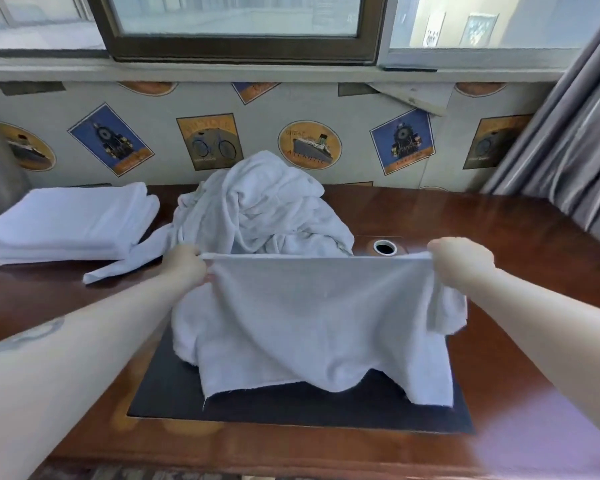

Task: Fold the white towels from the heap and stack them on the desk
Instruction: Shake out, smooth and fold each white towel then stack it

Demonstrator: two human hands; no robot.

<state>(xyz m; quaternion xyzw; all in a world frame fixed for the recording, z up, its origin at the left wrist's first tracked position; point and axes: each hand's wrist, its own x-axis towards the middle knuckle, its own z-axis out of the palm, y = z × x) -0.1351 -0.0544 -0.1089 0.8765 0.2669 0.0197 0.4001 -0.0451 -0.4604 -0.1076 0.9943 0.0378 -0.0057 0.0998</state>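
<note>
— Forearms first, 1 from each bottom corner, both reaching over the desk point(499, 244). What are the hands doing?

— Left hand point(185, 265) and right hand point(459, 261) are each closed tight on a top corner of 1 towel point(309, 317), fingers pinched shut on the cloth with nothing else in them. They pull the top edge straight and level between them.

— And the rest of it?

— It hangs down from that edge, and its lower part slumps in loose folds onto the dark mat point(291, 407) at 6 o'clock. Not a fold in it yet, I'd say; it's only being spread.

— Where's the heap?

— At 12 o'clock, right behind the held towel, against the wall. The heap point(264, 209) is tall and rumpled, so several towels look left in it, though I can't count them.

— Anything finished?

— A stack point(66, 220) sits at 10 o'clock, near the heap's left skirt. I make out about 3 folded layers, neat and flat.

— So how far along?

— Partway, by my reckoning. A few are done, 1 is in hand and unfolded, and the heap looks bigger than the stack. A cable hole point(384, 247) shows at 1 o'clock, just beyond the stretched edge.
</note>
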